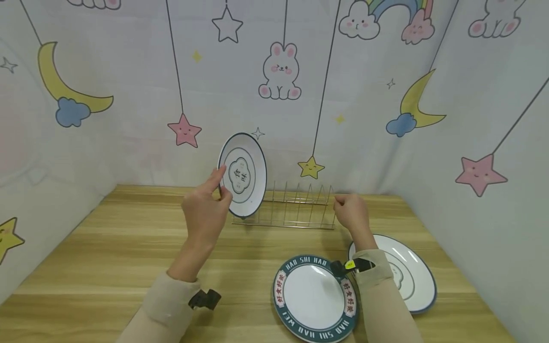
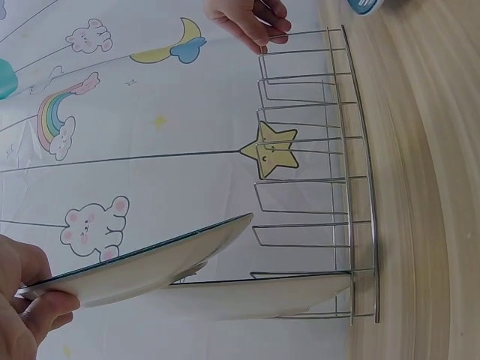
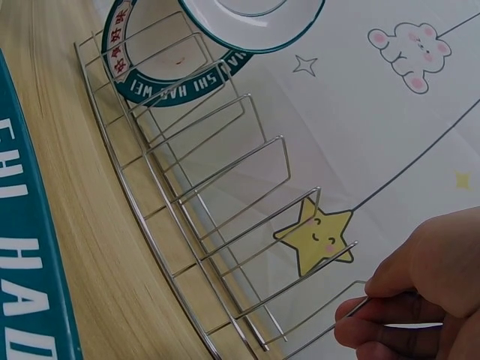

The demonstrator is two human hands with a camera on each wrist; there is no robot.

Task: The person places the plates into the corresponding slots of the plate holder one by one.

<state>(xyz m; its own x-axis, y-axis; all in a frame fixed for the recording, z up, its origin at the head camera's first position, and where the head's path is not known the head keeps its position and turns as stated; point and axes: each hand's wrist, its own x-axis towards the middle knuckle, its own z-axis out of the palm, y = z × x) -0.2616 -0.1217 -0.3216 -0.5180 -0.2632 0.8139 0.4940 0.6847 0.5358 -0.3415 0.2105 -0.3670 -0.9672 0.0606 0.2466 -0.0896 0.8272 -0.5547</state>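
My left hand (image 1: 206, 212) pinches a white plate (image 1: 257, 174) with a thin dark rim, by its left edge. The plate is tilted up on its side above the left end of a wire dish rack (image 1: 283, 226). In the left wrist view, another plate (image 2: 277, 296) stands in the rack's end slot, below the held one. The right wrist view shows the standing plate's teal lettered rim (image 3: 161, 91), partly hidden by the held plate. At the rack's other end, my right hand (image 1: 353, 214) pinches the end wire between thumb and fingers.
A teal-rimmed plate (image 1: 315, 295) lies flat on the wooden table (image 1: 107, 267), in front of the rack. To its right lies a white plate (image 1: 418, 274) with a blue rim, partly under my right forearm. A patterned curtain (image 1: 141, 95) hangs behind the rack.
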